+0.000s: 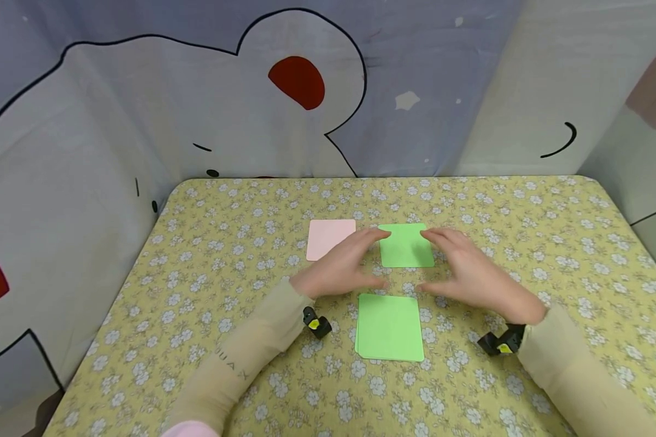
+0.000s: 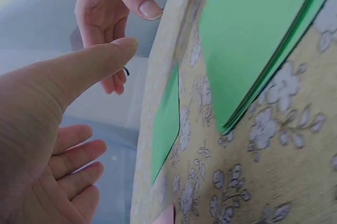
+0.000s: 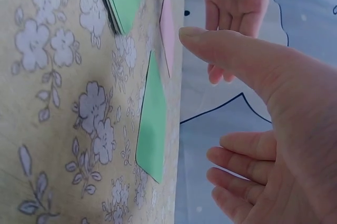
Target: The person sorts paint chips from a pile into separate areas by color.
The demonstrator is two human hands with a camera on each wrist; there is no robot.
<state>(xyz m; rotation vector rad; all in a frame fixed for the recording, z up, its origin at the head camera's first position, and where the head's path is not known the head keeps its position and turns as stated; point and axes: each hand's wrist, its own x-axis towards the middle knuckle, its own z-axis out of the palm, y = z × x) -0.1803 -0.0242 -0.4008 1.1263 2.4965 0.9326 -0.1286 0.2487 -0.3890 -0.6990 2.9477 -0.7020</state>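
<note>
My left hand [image 1: 344, 264] hovers over the table with fingers apart, partly covering a pink square card [image 1: 328, 235]. Facing it, my right hand [image 1: 467, 270] is raised the same way, its palm turned inward. Between and beyond the fingertips lies a single green square card [image 1: 407, 246]. Nearer to me sits a small stack of green cards [image 1: 390, 328], its edges slightly out of line. Both wrist views show gaps between thumb and fingers with nothing held. Neither hand touches a card.
A yellow floral cloth [image 1: 213, 315] covers the table. Behind it hangs a printed curtain [image 1: 197, 97] with cartoon shapes, which also runs along the left and right sides. Each wrist carries a small black strap device [image 1: 317, 323].
</note>
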